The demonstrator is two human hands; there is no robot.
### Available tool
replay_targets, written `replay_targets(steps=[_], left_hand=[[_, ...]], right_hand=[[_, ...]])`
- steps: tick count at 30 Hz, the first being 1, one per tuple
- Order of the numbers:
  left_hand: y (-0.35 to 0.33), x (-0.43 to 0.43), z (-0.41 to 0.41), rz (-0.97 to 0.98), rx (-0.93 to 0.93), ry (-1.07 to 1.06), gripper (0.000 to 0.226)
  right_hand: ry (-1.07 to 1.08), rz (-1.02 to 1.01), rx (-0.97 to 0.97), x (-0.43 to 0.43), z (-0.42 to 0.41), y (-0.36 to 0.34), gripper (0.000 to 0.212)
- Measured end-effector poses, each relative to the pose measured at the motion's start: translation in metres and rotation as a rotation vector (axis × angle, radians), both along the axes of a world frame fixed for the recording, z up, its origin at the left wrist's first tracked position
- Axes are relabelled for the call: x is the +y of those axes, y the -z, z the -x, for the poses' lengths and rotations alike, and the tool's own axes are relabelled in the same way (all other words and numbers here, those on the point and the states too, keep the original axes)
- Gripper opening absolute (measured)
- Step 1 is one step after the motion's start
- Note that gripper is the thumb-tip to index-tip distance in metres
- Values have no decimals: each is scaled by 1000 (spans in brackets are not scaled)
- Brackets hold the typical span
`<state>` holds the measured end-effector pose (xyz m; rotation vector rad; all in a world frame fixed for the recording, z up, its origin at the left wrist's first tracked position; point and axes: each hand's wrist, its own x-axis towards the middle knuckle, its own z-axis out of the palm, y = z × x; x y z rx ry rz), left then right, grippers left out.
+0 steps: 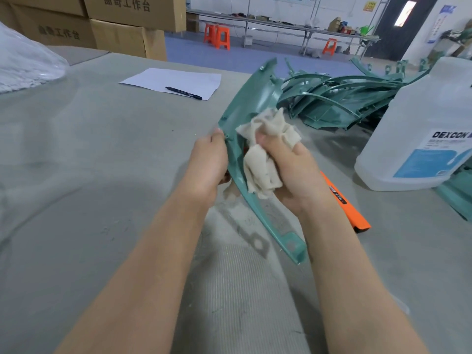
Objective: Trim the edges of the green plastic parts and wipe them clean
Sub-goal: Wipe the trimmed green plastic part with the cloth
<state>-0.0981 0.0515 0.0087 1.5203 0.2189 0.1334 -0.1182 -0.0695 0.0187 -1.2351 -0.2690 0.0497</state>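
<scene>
Left hand (208, 164) grips the green part (251, 103), right hand (293, 169) clutches the rag (263, 149) against it — wiping underway, pile of green parts (339, 98) beyond the right hand seemingly waiting

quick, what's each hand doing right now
Left hand: closed, gripping the edge of the green plastic part.
Right hand: closed, holding the beige cloth against the part.
</scene>
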Motion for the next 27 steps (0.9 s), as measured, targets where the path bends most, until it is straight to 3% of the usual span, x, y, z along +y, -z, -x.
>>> replay_targets(steps=[7,18,23,27], left_hand=[[1,-6,3,-198,-42,10,41],[2,-1,1,-197,-99,-87,39],[-2,26,-9,31,-25,-185,29],[-4,34,-8,181,-27,-175,42]], right_hand=[[101,372,-124,5,2,7,37],[-144,428,1,3,6,5,21],[-438,561,19,3,17,5,16],[-546,610,-6,-2,22,-1,19]])
